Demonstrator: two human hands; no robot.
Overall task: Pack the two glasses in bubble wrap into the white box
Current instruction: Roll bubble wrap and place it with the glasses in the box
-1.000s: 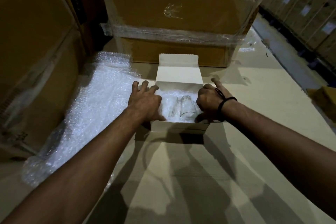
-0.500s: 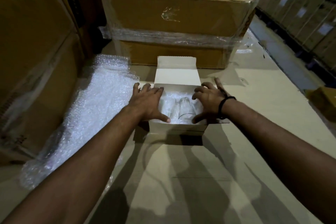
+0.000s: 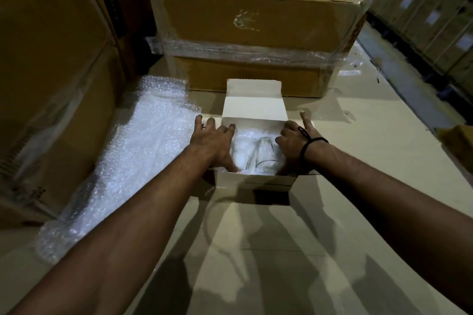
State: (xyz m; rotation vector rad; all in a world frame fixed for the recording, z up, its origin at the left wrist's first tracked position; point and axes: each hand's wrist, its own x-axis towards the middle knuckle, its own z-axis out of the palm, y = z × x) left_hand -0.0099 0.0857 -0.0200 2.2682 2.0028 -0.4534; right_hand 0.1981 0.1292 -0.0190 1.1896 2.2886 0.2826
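Here one white box [image 3: 256, 179] stands open at the centre of the frame, with its lid flap [image 3: 254, 102] upright on the far side. Inside it two glasses [image 3: 265, 155] lie side by side on bubble wrap [image 3: 242, 153]. The two hands are apart, one at each side of the box. The left hand [image 3: 213, 139] has its fingers straight and spread over the left rim, and its thumb reaches down inside beside the left glass. The right hand [image 3: 293, 144] bends its fingers down into the box at the right wall, thumb stretched away; I cannot tell if they grip anything. One loose bubble wrap sheet [image 3: 143, 161] lies just left of the box. One film-wrapped carton [image 3: 256, 20] is close behind the lid, and a carton stack [image 3: 51, 71] fills the left. The pale surface [image 3: 358, 161] is free at the right and in front.
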